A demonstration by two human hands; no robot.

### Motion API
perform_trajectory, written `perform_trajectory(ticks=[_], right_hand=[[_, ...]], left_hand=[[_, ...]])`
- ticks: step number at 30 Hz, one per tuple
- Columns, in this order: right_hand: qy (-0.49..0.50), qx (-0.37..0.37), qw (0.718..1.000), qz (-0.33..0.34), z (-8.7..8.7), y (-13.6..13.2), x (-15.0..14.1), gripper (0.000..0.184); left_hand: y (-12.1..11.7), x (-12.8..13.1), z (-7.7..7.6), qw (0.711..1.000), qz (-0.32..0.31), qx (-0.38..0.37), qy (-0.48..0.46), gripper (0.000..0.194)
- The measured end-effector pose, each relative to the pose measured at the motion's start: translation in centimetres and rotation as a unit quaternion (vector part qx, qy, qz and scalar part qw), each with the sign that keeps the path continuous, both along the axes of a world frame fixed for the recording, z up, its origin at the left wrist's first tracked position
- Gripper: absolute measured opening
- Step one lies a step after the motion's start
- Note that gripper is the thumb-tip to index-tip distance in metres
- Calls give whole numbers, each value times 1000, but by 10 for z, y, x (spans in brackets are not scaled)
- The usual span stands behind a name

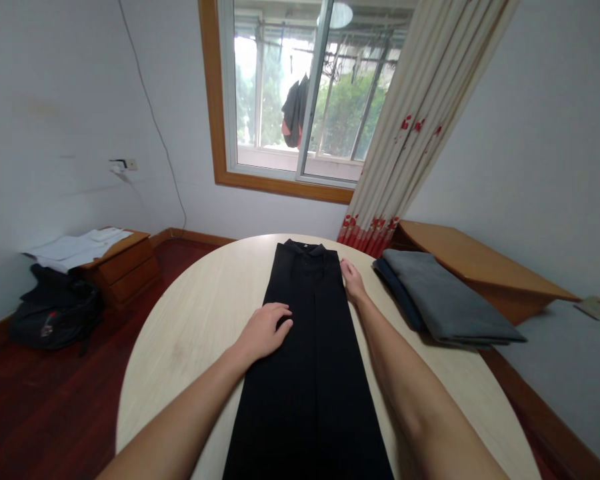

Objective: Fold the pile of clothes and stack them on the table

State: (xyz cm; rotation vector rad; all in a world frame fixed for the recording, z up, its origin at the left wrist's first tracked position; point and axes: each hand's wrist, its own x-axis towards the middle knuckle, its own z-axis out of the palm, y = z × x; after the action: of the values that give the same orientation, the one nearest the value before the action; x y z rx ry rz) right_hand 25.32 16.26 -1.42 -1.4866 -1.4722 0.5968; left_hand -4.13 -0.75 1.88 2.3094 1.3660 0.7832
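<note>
A long black collared shirt (300, 373) lies lengthwise on the pale round table, front side up, its collar and a small label at the far end. Its sides look folded into a narrow strip, and the near end runs out of view at the bottom. My left hand (269, 330) rests on the shirt's left edge, fingers stretched and thumb apart. At the far right edge, just below the shoulder, my right hand (353, 280) has its fingers curled in against the cloth; the fingertips are partly hidden.
The round table (180, 360) also bears a stack of folded grey and dark blue clothes (445, 293) at right. Behind it stands a brown wooden desk (480, 253) beside a curtain (390, 160). A small cabinet (130, 273) with papers and a black bag (55, 307) are at left.
</note>
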Motion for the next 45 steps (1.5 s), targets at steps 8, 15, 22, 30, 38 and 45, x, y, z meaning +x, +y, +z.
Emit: perform_trajectory(ticks=[8,15,22,30,38,45], right_hand=[[-300,38,934,189,1,-130,-14,68],[-351,7,877,327,27,-272,-34,70],[-321,0,849,420,41,-357,-30,60],[-230,40,952,200,13,-317,11,42],[-245,21,923,296,19,-286,18,35],[-212,23,926,310,27,-330,12,20]], left_hand=[[8,-1,-18,999,-12,43,23,30],[-14,0,-26,995,-2,24,94,35],[-41,-9,-27,990,-36,16,138,45],[-61,-65,-13,994,-78,-13,77,48],[-82,-77,5,964,-217,-99,114,59],[-116,-67,15,953,-272,-106,87,52]])
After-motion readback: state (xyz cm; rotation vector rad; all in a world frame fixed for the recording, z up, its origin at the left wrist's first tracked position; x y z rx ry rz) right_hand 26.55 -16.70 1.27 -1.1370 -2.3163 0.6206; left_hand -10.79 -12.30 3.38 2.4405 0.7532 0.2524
